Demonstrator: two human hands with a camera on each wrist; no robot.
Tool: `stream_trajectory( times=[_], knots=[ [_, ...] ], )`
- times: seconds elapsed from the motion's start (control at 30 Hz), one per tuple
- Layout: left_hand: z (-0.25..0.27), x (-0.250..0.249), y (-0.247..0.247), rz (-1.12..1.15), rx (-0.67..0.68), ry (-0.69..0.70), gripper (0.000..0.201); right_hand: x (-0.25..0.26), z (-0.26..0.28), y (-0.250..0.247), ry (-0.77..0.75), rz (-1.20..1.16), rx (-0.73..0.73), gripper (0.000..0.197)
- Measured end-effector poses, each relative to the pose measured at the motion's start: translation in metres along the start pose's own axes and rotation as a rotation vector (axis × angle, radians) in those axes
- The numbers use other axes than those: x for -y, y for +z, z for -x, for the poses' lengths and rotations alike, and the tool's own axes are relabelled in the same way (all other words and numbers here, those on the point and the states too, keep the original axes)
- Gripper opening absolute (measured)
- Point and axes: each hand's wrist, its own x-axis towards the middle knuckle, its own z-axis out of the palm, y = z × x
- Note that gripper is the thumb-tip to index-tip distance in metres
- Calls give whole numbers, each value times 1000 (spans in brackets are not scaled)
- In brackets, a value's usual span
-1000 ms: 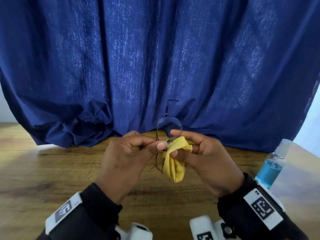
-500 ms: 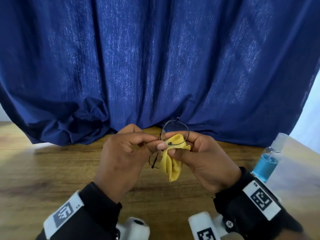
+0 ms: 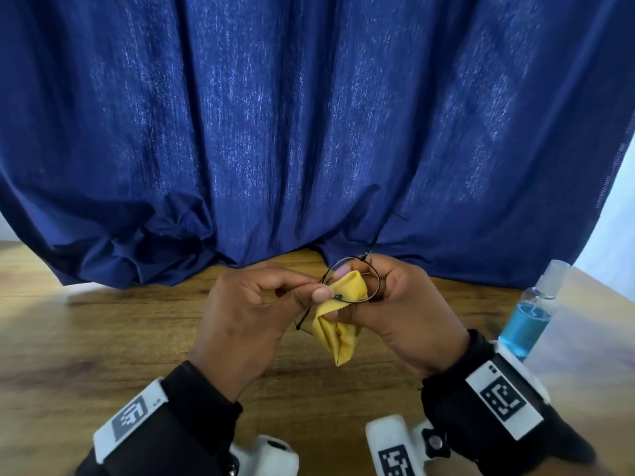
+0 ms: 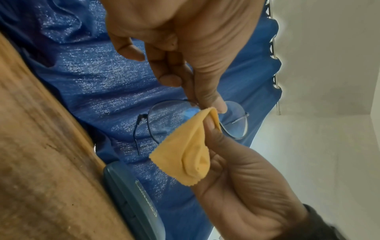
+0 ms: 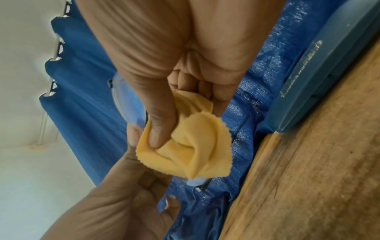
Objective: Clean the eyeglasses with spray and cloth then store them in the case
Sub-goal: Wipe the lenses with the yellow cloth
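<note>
Now turned so the round lens faces up, glasses [image 3: 354, 280] pinched at the bridge by left fingers [image 3: 321, 294]. Right fingers [image 3: 343, 269] pinching cloth [image 3: 340, 324] around that lens; still wiping, case [image 4: 131, 199] waiting.

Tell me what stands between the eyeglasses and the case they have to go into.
Nothing visible does. The eyeglasses are held above the table; the case lies closed below them against the curtain, so it needs opening first.

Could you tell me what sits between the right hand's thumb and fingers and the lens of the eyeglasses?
The folded yellow cloth: the right hand pinches it over the eyeglasses lens, shown best in the right wrist view; whether thumb and fingers flank the lens is unclear.
</note>
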Motion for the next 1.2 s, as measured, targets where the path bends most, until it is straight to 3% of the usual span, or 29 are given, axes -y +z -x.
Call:
stream_trajectory(
  times=[0.33,0.47,0.57,0.73,0.93,1.07,1.2],
  knots=[
    [-2,-3,-6,-41,131,-71,17,-5,0,2,29,34,-25,30],
    [-3,-1,-8,-26,50,-75,22,-5,-1,3,-13,1,-71,30],
    [-6,3,-10,149,-41,-153,27,-3,-4,-3,-63,-55,-190,28],
    [-5,0,-5,355,-28,-290,32,3,-7,-10,-107,-170,-187,49],
    [0,3,5,359,-13,-254,28,4,2,7,-180,-36,-151,54],
    [3,3,7,322,-13,-224,25,2,3,8,-155,-7,-245,69],
    [3,0,7,339,-10,-227,21,-5,3,10,-109,252,-472,91]
  ],
)
